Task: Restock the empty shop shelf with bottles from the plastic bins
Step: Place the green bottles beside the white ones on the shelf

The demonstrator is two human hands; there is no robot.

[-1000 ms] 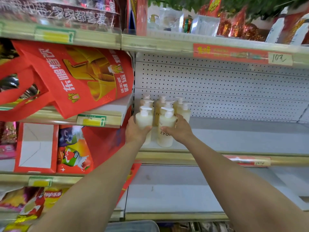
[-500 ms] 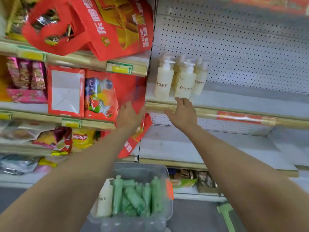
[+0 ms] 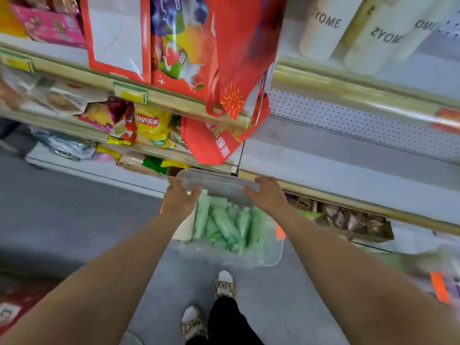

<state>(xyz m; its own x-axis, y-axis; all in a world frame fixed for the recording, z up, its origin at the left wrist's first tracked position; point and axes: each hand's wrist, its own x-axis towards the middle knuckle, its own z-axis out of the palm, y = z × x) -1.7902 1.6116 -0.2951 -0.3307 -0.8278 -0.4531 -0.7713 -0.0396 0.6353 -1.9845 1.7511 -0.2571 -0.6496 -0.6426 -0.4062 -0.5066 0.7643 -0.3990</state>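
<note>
While my left hand [image 3: 179, 200] and right hand [image 3: 266, 195] hover open above the bin [image 3: 270, 257], I'd grip its light, squashy-looking green bottles [image 3: 225, 226] mid-body.

Grey floor [image 3: 74, 210] has a clear bin [image 3: 272, 260] of green tubes [image 3: 224, 225] sitting on it; cream bottles [image 3: 321, 36] stand up on the shelf [image 3: 435, 73].

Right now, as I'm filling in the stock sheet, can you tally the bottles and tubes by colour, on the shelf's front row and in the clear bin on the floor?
Cream bottles, front row of the shelf: 3
Cream bottle in the bin: 1
Green tubes in the bin: too blurred to count
Total counted: 4
</note>
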